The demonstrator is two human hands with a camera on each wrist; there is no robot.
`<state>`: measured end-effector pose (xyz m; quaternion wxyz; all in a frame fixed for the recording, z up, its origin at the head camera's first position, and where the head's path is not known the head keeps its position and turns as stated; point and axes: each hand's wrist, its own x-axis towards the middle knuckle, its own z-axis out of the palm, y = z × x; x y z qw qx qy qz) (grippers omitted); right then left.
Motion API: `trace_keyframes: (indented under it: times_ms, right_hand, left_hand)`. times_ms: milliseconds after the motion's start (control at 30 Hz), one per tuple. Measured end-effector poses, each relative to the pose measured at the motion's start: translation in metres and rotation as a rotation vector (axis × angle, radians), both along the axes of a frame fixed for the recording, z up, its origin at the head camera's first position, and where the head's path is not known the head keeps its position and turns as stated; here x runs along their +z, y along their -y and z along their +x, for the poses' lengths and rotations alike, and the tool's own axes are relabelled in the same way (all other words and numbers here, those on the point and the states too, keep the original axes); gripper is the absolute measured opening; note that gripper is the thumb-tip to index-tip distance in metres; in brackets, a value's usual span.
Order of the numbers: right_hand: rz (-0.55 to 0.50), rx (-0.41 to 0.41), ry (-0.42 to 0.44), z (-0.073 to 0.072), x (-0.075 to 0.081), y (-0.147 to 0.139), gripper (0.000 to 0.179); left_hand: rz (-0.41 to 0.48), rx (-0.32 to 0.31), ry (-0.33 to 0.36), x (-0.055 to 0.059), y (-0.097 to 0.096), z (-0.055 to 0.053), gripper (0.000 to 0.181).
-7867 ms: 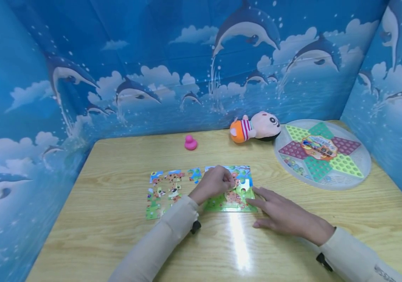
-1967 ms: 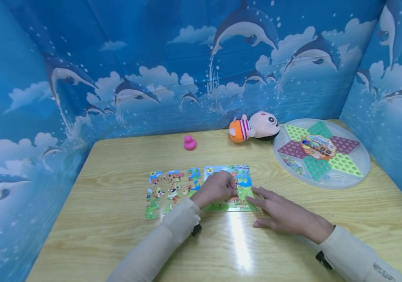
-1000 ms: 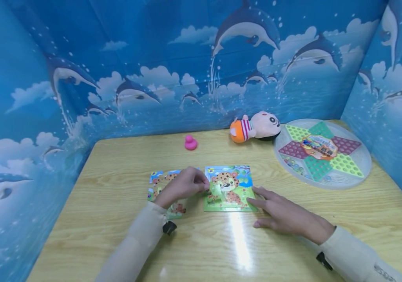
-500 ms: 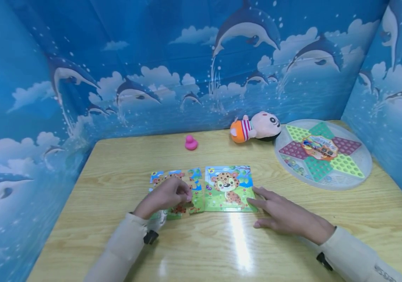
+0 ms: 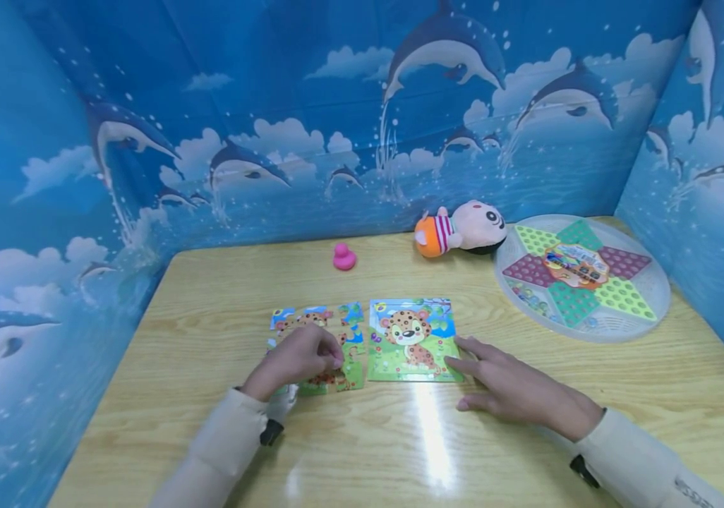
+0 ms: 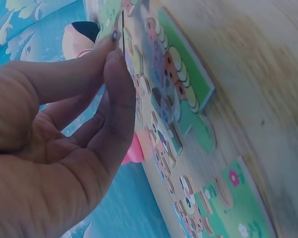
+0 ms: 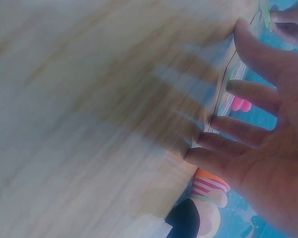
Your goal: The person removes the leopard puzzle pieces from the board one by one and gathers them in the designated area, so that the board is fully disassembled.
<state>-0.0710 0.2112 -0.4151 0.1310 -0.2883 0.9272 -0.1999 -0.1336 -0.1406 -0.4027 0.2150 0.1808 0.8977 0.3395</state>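
Note:
In the head view my left hand is over the partly joined jigsaw puzzle, covering its middle and lower left. Thumb and fingertips pinch a puzzle piece, seen nearly edge-on in the left wrist view and as a green sliver in the right wrist view. Gaps of bare wood show between pieces of the puzzle. Right of it lies a flat board printed with a spotted leopard cub. My right hand is spread, its fingertips resting at the board's right edge.
A pink rubber duck stands behind the puzzle. Farther right lie a plush doll in orange and stripes and a round Chinese checkers board. Dolphin-printed sheets wall the table's back and sides.
My left hand has moved left from the leopard board to the puzzle, carrying a green piece. The puzzle's lower right pieces have shifted left, away from the board. The right hand stays put.

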Motion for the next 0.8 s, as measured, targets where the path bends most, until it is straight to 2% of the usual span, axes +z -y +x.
trace_keyframes:
  times_ms: [333,467,533,633,700,800]
  right_hand:
    - [-0.013,-0.001,-0.004,0.0,0.0,0.001,0.065]
    - [-0.014,-0.004,-0.005,0.0,0.0,0.001,0.065]
    - [-0.013,-0.007,-0.003,0.0,-0.001,0.0,0.067]
    - [-0.008,-0.012,-0.01,0.001,0.0,0.0,0.069]
    - [-0.004,-0.023,-0.014,0.002,0.001,-0.001,0.071]
    - [-0.004,-0.042,-0.039,0.005,0.007,-0.003,0.073]
  left_hand:
    - [-0.05,0.046,-0.031,-0.003,-0.003,0.002,0.008]
    - [-0.078,0.07,-0.071,0.0,-0.004,0.006,0.007]
    - [-0.088,0.09,-0.099,0.002,-0.004,0.009,0.009]
    - [-0.106,0.121,-0.141,0.006,-0.002,0.018,0.021]
    - [-0.108,0.137,-0.163,0.008,0.0,0.025,0.027]
    - [-0.133,0.14,-0.235,0.012,0.004,0.037,0.035]
